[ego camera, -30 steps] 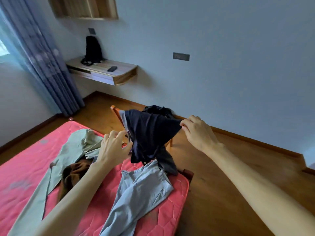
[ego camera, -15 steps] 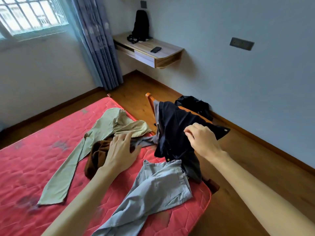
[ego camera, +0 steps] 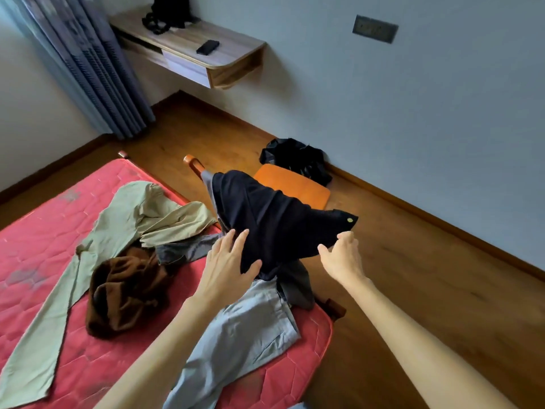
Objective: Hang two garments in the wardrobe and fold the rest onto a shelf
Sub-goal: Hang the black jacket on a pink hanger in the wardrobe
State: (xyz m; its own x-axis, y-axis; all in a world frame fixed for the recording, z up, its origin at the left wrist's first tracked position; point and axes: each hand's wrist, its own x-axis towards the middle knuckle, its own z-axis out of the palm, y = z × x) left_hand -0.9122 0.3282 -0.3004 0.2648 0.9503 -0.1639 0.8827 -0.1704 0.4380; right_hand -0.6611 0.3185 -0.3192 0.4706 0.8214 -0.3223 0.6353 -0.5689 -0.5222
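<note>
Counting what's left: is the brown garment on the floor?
No, the brown garment lies bunched on the red mattress.

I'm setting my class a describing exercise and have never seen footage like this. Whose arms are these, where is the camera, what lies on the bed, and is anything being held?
There is no machine here: a person wears a wide-angle camera on the head, looking forward and down, so the two bare arms are their own. This one picture comes from that camera. On the red mattress lie a pale green garment, a crumpled brown garment and a light blue-grey garment. A dark navy garment is draped at the bed's edge, beside an orange chair seat. The left hand rests flat on it with straight fingers. The right hand is at its hem with fingers curved; whether they pinch the cloth cannot be told.
</note>
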